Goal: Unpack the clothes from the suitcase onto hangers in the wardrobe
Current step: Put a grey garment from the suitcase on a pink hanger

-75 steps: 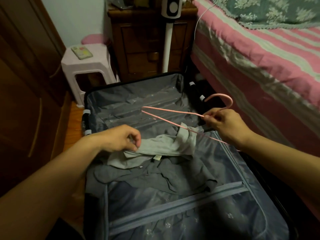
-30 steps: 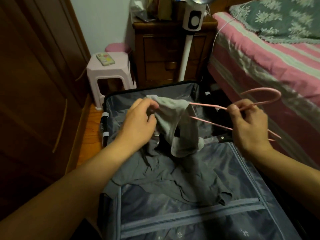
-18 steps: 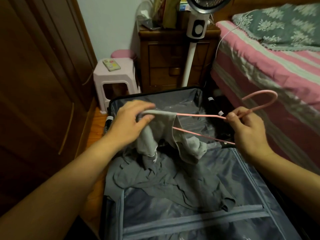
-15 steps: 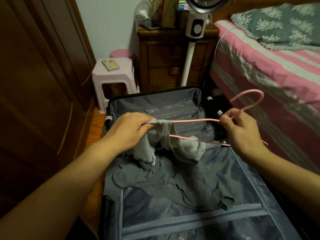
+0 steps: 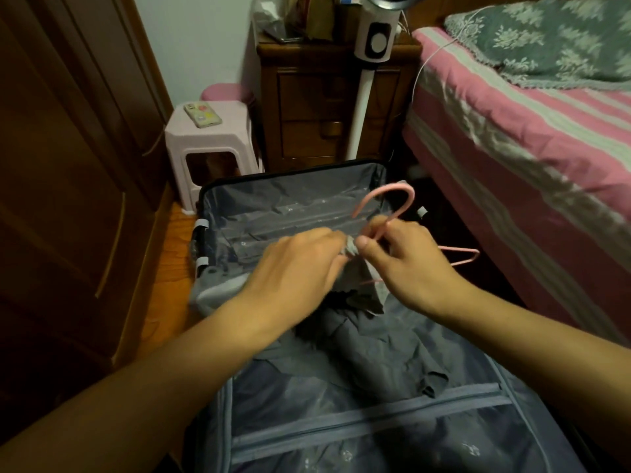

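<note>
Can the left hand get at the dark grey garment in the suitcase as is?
Probably not yet: the left hand is gripping the light grey garment on the pink hanger. The dark grey garment lies uncovered just below.

Thin pink hanger (image 5: 392,199) with a smooth coating. Soft matt light-grey cloth garment (image 5: 367,285). Darker grey creased cloth garment (image 5: 375,356). Suitcase (image 5: 293,203) lined in slightly shiny grey fabric. Glossy dark wooden wardrobe (image 5: 68,165). Smooth pale plastic stool (image 5: 205,138).

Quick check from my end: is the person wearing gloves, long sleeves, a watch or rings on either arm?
No. The left hand and right hand are bare, with no gloves. Both forearms are uncovered as far as the picture's edge, so no sleeves show. No watch, bracelet or ring is visible, though motion blur softens the fingers.
</note>
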Available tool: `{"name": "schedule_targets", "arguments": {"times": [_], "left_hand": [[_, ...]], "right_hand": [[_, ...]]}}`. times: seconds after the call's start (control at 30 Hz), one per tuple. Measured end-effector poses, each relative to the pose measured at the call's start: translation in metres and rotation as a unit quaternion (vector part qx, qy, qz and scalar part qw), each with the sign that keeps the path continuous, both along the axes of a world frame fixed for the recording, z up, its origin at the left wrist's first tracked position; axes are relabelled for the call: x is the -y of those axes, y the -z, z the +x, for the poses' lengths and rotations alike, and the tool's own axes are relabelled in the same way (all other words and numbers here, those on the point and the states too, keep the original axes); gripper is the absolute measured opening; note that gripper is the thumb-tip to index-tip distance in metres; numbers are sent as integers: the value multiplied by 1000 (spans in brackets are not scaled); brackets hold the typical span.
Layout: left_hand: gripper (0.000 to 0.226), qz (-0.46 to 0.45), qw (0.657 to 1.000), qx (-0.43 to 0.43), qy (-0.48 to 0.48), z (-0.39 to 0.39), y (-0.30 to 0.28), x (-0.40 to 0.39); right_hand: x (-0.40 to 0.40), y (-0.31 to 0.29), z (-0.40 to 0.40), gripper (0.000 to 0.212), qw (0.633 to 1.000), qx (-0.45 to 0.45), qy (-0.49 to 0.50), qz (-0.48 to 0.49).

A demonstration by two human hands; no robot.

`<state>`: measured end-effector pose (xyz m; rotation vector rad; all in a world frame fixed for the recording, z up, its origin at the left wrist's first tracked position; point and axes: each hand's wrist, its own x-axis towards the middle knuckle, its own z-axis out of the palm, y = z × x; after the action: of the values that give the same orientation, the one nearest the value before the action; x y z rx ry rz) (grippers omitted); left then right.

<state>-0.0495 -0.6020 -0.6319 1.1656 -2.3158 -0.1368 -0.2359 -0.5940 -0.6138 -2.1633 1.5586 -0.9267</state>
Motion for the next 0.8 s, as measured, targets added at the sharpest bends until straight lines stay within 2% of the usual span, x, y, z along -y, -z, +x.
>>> {"name": "schedule_targets", "arguments": {"times": [0.1, 0.13, 0.17, 0.2, 0.27, 0.33, 0.5, 0.63, 0.7, 0.8], "left_hand": [[17, 41, 991, -78, -97, 18, 1, 16], [22, 68, 983, -116, -124, 26, 0, 22], [29, 89, 974, -149, -144, 33, -1, 27], [35, 101, 967, -171, -157, 38, -3, 28], [38, 110, 960, -197, -167, 43, -9, 27], [33, 100, 957, -210, -173, 49, -16, 25], [24, 86, 954, -252, -140, 57, -40, 18], [13, 71, 955, -270, -103, 57, -50, 8], [12, 62, 948, -298, -90, 65, -54, 8], [15, 37, 935, -336, -107, 86, -58, 17]], "right_hand": [[-2, 0, -7, 12, 982, 60, 91, -152], [-3, 7, -13, 11, 980, 49, 99, -168], [-4, 19, -19, 12, 986, 3, 90, -143], [-4, 37, -25, 11, 993, -65, 69, -77], [-7, 74, -32, 7, 980, -168, 21, 106], [-6, 95, -31, 13, 965, -183, -19, 185], [12, 92, -3, 54, 969, -144, 3, 200], [14, 101, 5, 69, 964, -165, -44, 205], [18, 104, 6, 70, 960, -183, -28, 210], [31, 100, -14, 49, 945, -246, 38, 214]]}}
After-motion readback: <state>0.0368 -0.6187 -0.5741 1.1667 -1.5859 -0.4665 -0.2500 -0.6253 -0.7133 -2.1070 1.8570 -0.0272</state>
